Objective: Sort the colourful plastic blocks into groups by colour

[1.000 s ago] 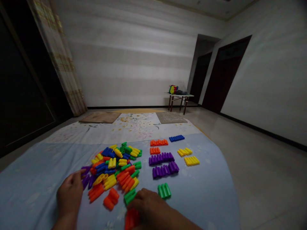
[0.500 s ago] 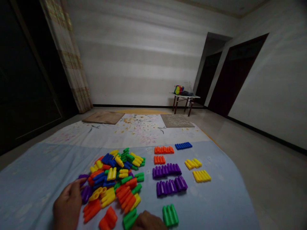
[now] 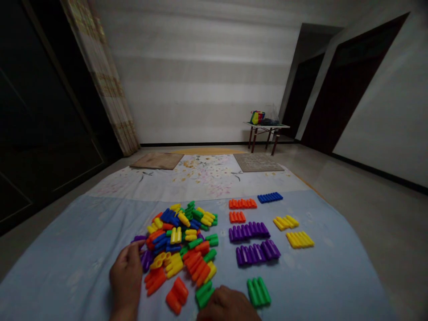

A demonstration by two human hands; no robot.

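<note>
— In the head view, where to look first?
— At the mixed pile (image 3: 176,235), on the blue cloth (image 3: 317,276). To its right, laid by colour: orange rows (image 3: 242,203), blue row (image 3: 270,197), purple rows (image 3: 258,253), yellow rows (image 3: 300,240) and, nearest, green row (image 3: 258,292).
— And the left hand (image 3: 127,272)?
— At the left edge of the pile, fingers bent, tips close against the purple pieces (image 3: 147,260). Grasping or only touching: cannot tell.
— And the right hand (image 3: 229,305)?
— At the bottom edge, fingers curled, overlapping the green pieces (image 3: 204,294), just left of the green row. Grasping or only covering: cannot tell either.
— How to do this step well?
— Probably best to take from the outer edge, with fingertips only, and not to press on the middle. Looking loosely heaped, so likely to slide. Better also to lift fully before going sideways, and to lay flat, side by side with the same colour.
— Anything difficult to see?
— Yes: the bottom layer, hidden inside the pile; the right fingertips, tucked under; the right wrist, cut off by the frame. Dim light too, so an exact count not possible.
</note>
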